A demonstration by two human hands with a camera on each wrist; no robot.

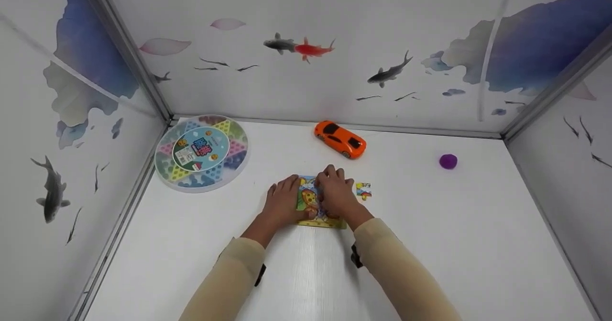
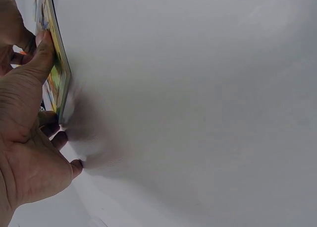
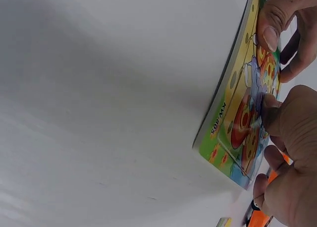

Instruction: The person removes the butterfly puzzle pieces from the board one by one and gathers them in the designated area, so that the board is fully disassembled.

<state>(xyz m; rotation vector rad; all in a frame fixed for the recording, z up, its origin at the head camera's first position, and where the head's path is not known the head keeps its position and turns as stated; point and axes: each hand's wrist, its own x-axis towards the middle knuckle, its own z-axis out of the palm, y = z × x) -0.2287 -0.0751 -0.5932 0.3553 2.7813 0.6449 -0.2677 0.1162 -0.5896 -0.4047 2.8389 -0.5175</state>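
Note:
A colourful jigsaw puzzle in a flat tray (image 1: 319,222) lies on the white table between both hands. My left hand (image 1: 283,202) holds it by the left side, its thumb lying over the front part and its other fingers along the far left edge. On the picture's right half is my right hand (image 1: 338,194), with bent fingers and the thumb pinching at a puzzle piece in the tray; the fingers mostly hide that piece. The right wrist view shows the right thumb (image 3: 271,110) against the printed surface. A loose puzzle piece (image 1: 363,190) lies just right of the tray.
An orange toy car (image 1: 340,139) stands behind the puzzle near the back wall. At the back left lies a round Chinese checkers box (image 1: 234,176). A purple pompom ball (image 1: 448,161) sits to the right. Printed walls border the table at left, back and right.

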